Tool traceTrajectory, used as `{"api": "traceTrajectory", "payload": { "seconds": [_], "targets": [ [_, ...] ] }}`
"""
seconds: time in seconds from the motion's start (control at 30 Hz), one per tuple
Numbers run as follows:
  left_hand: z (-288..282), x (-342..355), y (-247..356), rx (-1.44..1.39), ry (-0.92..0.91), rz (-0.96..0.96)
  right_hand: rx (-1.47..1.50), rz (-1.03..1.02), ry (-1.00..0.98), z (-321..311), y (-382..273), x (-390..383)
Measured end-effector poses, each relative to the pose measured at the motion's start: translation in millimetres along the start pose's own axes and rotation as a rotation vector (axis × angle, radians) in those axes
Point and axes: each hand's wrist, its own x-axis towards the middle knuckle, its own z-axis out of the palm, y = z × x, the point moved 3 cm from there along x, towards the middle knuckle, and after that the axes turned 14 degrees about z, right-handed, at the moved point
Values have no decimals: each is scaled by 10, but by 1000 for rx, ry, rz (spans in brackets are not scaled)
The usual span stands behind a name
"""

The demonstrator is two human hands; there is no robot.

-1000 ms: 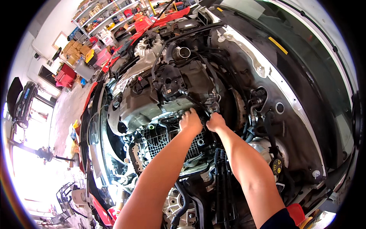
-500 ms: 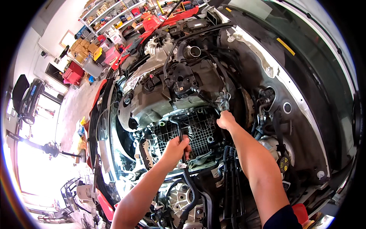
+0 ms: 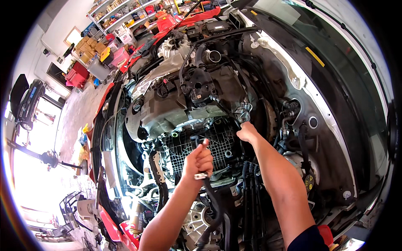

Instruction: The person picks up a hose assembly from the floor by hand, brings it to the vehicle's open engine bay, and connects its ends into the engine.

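Over an open engine bay, my left hand (image 3: pixel 197 161) is closed round a black hose (image 3: pixel 212 193) with a metal clamp showing just below the fingers. Behind it lies a black ribbed grid panel (image 3: pixel 223 146). My right hand (image 3: pixel 246 131) is closed beside a metal fitting (image 3: pixel 244 109) at the right edge of a large dark engine cover (image 3: pixel 159 111); what its fingertips hold is hidden.
Hoses (image 3: pixel 251 184) run down the right of the bay beside a dark panel with a white strip (image 3: pixel 324 113). A spray can (image 3: pixel 137 217) stands at lower left. Beyond are shelves (image 3: pixel 115 14), boxes (image 3: pixel 90 46), a red cabinet (image 3: pixel 76 74) and another car (image 3: pixel 31 104).
My left hand has left the upper panel edge, taken hold of the hose and risen slightly with it, its upper end shifting. My right hand stays at about the same fitting.
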Motion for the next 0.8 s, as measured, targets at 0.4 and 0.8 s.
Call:
{"api": "traceTrajectory", "payload": {
  "seconds": [0.4,0.8],
  "targets": [
    [44,142,189,303,234,12,25,-21,-22,-15,44,29],
    [53,531,510,902,409,-301,80,-122,-219,95,240,385]
  ]
}}
